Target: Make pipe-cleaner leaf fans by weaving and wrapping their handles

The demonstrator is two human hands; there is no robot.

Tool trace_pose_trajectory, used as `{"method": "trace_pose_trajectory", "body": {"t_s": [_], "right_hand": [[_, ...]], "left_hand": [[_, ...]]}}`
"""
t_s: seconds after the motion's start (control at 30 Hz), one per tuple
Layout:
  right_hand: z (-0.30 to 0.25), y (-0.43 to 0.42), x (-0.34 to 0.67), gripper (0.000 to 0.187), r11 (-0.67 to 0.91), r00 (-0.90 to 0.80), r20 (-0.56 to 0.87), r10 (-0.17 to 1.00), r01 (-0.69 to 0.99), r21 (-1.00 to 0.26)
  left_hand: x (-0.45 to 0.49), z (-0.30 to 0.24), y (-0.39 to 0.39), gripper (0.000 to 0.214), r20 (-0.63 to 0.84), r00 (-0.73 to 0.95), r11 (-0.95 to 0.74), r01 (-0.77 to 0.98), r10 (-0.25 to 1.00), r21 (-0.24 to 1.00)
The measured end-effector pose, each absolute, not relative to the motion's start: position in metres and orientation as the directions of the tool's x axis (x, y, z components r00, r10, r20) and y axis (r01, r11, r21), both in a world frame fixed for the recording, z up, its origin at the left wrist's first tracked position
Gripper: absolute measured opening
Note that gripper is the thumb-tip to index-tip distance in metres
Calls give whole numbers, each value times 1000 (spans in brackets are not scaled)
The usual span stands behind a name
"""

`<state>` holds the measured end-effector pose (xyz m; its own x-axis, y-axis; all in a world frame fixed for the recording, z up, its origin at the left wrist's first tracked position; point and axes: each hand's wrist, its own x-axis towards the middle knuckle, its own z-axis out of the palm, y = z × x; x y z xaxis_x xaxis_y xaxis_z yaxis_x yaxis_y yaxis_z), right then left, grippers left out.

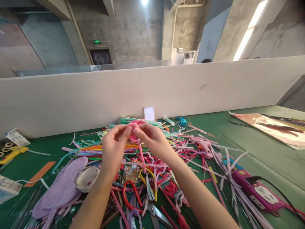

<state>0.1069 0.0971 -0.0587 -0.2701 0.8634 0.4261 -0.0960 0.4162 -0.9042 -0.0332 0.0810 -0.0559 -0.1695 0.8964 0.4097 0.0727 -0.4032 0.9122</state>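
Over the middle of the table, my left hand (pixel 113 146) and my right hand (pixel 154 141) are both closed on a pink pipe-cleaner piece (pixel 133 126). Fingertips and thumbs pinch it from either side, and looped pink strands show between them. A twisted pink stem (pixel 142 157) hangs below the fingers, with a small white bead-like spot near its top. Fingers cover part of the piece. Under my hands lies a tangled heap of coloured pipe cleaners (pixel 166 159). Closer to me are scissors with red handles (pixel 126 197) and a yellow-handled tool (pixel 156 190).
A lilac pipe-cleaner piece (pixel 62 187) and a white cup (pixel 87 179) sit left. A yellow glue gun (pixel 13 156) lies farther left. The purple device (pixel 258 190) with a black cable is right. A phone (pixel 149 113) leans on the white partition (pixel 95 98).
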Motion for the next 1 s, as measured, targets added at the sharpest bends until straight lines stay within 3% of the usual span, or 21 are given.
{"method": "trace_pose_trajectory", "body": {"t_s": [0.07,0.17,0.27,0.57,0.8,1.0], "right_hand": [[-61,98,103,27,457,-221,463,859,-79,-886],[-60,97,103,21,566,-151,552,820,78,-820],[-56,94,107,20,611,-180,584,791,211,-763],[-49,90,116,16,676,-246,630,737,244,-695],[-48,89,129,18,785,-462,640,614,442,-434],[-50,88,126,10,748,-440,615,654,500,-437]], "left_hand": [[-34,-56,81,29,416,-179,-411,70,891,909],[-36,-50,79,31,412,-110,-400,115,904,909],[-38,-44,75,31,428,-45,-410,206,903,888],[-46,-44,77,28,442,72,-443,290,894,848],[-63,-40,81,20,431,280,-512,542,858,666],[-60,-41,80,14,525,340,-613,586,780,530]]}}
